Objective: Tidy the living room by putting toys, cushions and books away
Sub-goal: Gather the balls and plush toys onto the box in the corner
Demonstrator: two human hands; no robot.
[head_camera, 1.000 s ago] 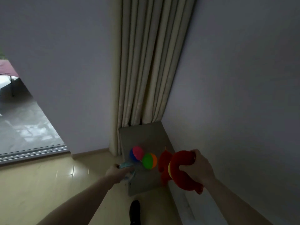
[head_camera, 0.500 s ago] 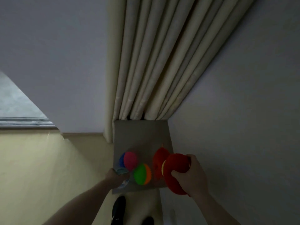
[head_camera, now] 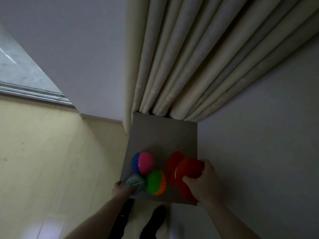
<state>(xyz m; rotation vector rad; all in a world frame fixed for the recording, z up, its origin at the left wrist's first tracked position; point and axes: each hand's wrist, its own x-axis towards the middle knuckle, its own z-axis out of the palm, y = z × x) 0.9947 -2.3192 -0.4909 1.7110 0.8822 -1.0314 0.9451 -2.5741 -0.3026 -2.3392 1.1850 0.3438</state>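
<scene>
Below the curtain [head_camera: 181,66], a grey box top [head_camera: 160,131] carries the toys: right hand [head_camera: 203,180] gripping a red plush toy [head_camera: 186,171] at its right edge; left hand [head_camera: 123,188] holding a pale spiky ball [head_camera: 135,182] at its near-left corner, touching a green-orange ball [head_camera: 155,181] and a pink-blue ball [head_camera: 143,162].

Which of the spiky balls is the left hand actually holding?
The pale teal ball, nearest the person at the box's front left corner. The left hand grips it; the pink-blue ball and green-orange ball are untouched.
</scene>
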